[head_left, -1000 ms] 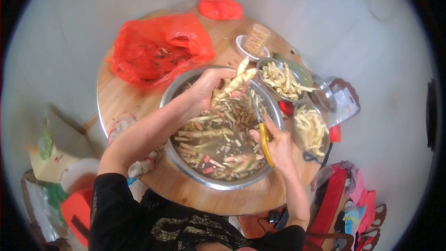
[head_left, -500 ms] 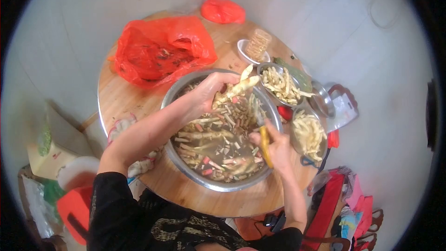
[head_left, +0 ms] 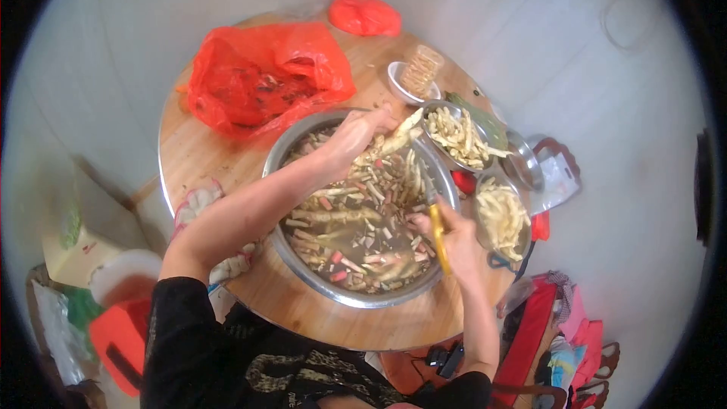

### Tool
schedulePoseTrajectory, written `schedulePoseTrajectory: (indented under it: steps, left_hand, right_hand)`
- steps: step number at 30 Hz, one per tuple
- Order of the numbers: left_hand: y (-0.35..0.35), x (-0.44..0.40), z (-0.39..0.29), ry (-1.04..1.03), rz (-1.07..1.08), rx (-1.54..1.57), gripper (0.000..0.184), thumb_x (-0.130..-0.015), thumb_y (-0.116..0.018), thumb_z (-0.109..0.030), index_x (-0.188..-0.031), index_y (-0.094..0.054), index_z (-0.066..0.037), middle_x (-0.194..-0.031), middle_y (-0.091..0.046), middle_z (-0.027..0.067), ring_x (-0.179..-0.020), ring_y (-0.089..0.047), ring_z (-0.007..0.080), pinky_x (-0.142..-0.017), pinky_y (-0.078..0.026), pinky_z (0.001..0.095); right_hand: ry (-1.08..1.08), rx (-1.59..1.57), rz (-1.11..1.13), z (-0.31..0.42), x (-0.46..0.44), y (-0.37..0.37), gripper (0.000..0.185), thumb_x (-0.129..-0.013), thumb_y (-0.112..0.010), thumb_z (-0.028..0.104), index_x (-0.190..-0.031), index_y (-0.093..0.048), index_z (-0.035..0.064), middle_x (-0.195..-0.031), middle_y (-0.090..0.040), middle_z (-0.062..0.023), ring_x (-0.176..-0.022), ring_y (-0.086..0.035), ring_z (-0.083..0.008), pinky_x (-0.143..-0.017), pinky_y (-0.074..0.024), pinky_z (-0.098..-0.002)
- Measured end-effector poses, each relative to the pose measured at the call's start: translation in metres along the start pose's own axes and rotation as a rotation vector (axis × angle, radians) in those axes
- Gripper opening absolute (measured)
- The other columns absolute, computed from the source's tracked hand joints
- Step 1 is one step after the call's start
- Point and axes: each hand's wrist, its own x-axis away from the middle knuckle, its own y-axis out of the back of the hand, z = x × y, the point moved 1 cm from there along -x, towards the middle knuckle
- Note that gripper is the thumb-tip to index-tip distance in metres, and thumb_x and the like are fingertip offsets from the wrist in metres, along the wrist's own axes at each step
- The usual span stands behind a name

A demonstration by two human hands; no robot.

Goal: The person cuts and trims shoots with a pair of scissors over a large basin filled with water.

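A large metal basin (head_left: 363, 301) holds murky water with pale root pieces and small cut bits, some of them pink. My left hand (head_left: 362, 136), over the basin's far side, is closed on a pale knobbly root (head_left: 395, 139) that points right. In my right hand (head_left: 457, 238), at the basin's right side, are yellow-handled scissors (head_left: 437, 229), their blades over the water and apart from the held root. Two metal bowls of pale pieces, an upper bowl (head_left: 457, 136) and a lower bowl (head_left: 502, 216), stand right of the basin.
A red plastic bag (head_left: 265, 79) lies open at the back left of the round wooden table (head_left: 303, 318), with a smaller red bag (head_left: 364, 14) behind. A white bowl (head_left: 403, 88) with a clear container, an empty-looking metal dish (head_left: 522, 160) and garlic-like bulbs (head_left: 198, 204) are also on it.
My left hand has shifted slightly up and right over the root, its fingers now further along it. The scissors have swung more upright in my right hand.
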Motion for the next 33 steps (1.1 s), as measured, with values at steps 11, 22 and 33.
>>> schedulePoseTrajectory:
  steps: [11, 22, 33]
  left_hand:
    - [0.006, -0.003, 0.001, 0.221, 0.101, 0.441, 0.036, -0.097, -0.049, -0.024, -0.113, -0.066, 0.002, -0.101, -0.072, 0.0179, -0.085, -0.069, 0.0245, -0.078, -0.058, 0.0397]
    - [0.012, -0.012, 0.004, 0.118, 0.040, 0.472, 0.028, -0.094, -0.055, -0.018, -0.111, -0.063, 0.004, -0.091, -0.067, 0.0162, -0.077, -0.068, 0.0277, -0.066, -0.060, 0.0424]
    - [0.004, -0.004, -0.002, 0.139, 0.033, 0.546, 0.035, -0.097, -0.053, -0.027, -0.116, -0.064, -0.001, -0.092, -0.072, 0.0151, -0.073, -0.069, 0.0221, -0.062, -0.058, 0.0339]
  right_hand:
    - [0.279, 0.220, 0.003, -0.003, 0.000, -0.031, 0.060, -0.087, -0.081, 0.031, -0.133, -0.061, -0.0020, -0.097, -0.075, -0.0214, -0.077, -0.075, -0.0221, -0.066, -0.0598, -0.0350]
    - [0.380, 0.300, -0.004, -0.014, -0.008, -0.033, 0.068, -0.087, -0.081, 0.032, -0.137, -0.056, -0.0061, -0.089, -0.076, -0.0169, -0.073, -0.072, -0.0185, -0.066, -0.0572, -0.0331]
    - [0.311, 0.201, 0.014, -0.006, -0.015, -0.028, 0.071, -0.087, -0.082, 0.034, -0.138, -0.055, -0.0076, -0.091, -0.073, -0.0120, -0.081, -0.064, -0.0124, -0.074, -0.0542, -0.0301]
